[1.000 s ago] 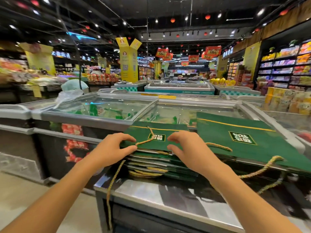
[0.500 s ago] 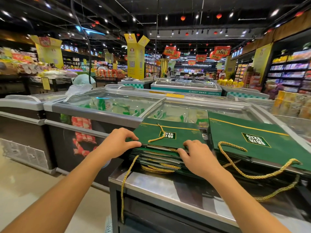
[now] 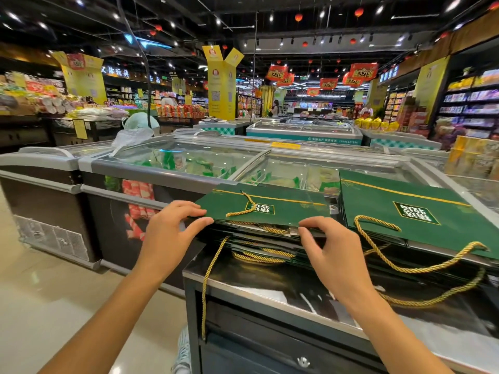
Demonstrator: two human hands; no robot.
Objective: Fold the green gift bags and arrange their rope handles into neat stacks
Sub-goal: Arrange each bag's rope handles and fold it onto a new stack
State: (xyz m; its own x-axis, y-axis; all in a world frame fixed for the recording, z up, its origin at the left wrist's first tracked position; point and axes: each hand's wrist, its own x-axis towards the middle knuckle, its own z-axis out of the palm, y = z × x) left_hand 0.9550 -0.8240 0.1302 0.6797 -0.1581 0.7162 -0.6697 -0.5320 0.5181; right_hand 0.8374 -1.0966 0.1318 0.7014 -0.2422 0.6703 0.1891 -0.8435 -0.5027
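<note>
A stack of flat green gift bags (image 3: pixel 294 209) lies on a steel counter (image 3: pixel 259 290), gold rope handles (image 3: pixel 259 256) sticking out of its near edge. One handle (image 3: pixel 208 282) dangles over the counter's front. My left hand (image 3: pixel 172 230) pinches the stack's left near corner, thumb under and fingers on top. My right hand (image 3: pixel 326 247) grips the near edge at the right, fingers curled over it. A second, larger stack of green bags (image 3: pixel 399 220) lies to the right, with rope loops (image 3: pixel 421 268) hanging from it.
Glass-topped chest freezers (image 3: pixel 189 163) stand right behind the counter and to the left. A tiled aisle floor (image 3: pixel 54 292) lies at the left. Shop shelves (image 3: pixel 469 103) line the right side, and people stand far back.
My right hand has slid back from the bag's top to the stack's near edge. My left hand has shifted from the rope handle to the left corner. The view moved left.
</note>
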